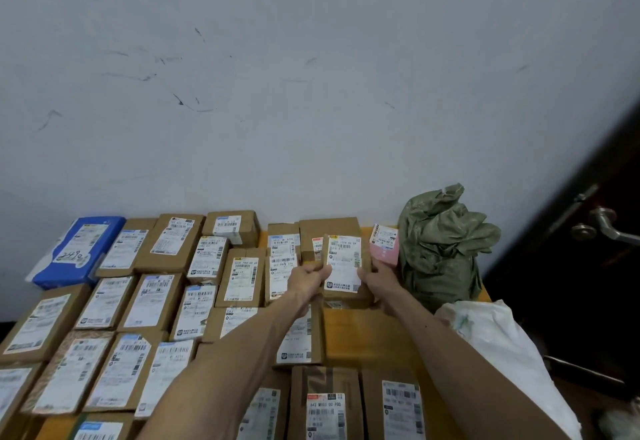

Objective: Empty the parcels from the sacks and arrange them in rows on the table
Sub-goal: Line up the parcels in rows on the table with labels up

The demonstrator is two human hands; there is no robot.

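Near the table's point(388, 332) far right corner, we grip a cardboard parcel point(344, 268) with both hands, left hand point(308, 278) and right hand point(379, 282) curled round its sides, squaring it into the row.

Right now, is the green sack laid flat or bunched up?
Bunched up: the green sack stands in a crumpled heap of folds at the far right corner of the table. Whether anything is left inside cannot be told.

The left hand point(308, 278) and right hand point(379, 282) grip a labelled cardboard parcel point(344, 264) by its sides near the table point(363, 335) far edge. Other parcels point(149, 301) lie in rows at 7 to 10 o'clock of it; green sack point(440, 249) at 3 o'clock, white sack point(498, 342) at 4 o'clock
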